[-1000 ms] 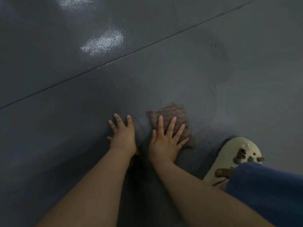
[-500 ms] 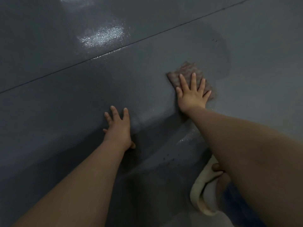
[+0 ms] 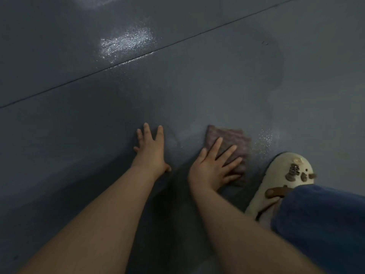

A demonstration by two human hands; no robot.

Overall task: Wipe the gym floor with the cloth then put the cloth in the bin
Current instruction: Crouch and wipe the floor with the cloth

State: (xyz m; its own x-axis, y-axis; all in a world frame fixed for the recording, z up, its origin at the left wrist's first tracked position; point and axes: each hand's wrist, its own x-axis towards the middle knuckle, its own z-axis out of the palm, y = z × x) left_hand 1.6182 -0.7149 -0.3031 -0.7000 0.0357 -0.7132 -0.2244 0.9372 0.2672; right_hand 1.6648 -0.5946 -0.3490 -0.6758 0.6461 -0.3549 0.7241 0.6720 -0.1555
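A brownish, folded square cloth (image 3: pixel 229 147) is being pressed flat onto the dark grey, glossy gym floor (image 3: pixel 197 86) by the right hand (image 3: pixel 214 168), whose fingers are being kept straight and spread across the cloth's near half. The left hand (image 3: pixel 151 150) is being rested palm-down on the bare floor, fingers fanned wide, near the cloth but apart from it. Just right of the cloth, a cream perforated clog (image 3: pixel 284 178) is being worn under a blue denim trouser leg (image 3: pixel 324 220). A thin dark seam line (image 3: pixel 126 63) is being lit by a pale glare patch (image 3: pixel 126 43).
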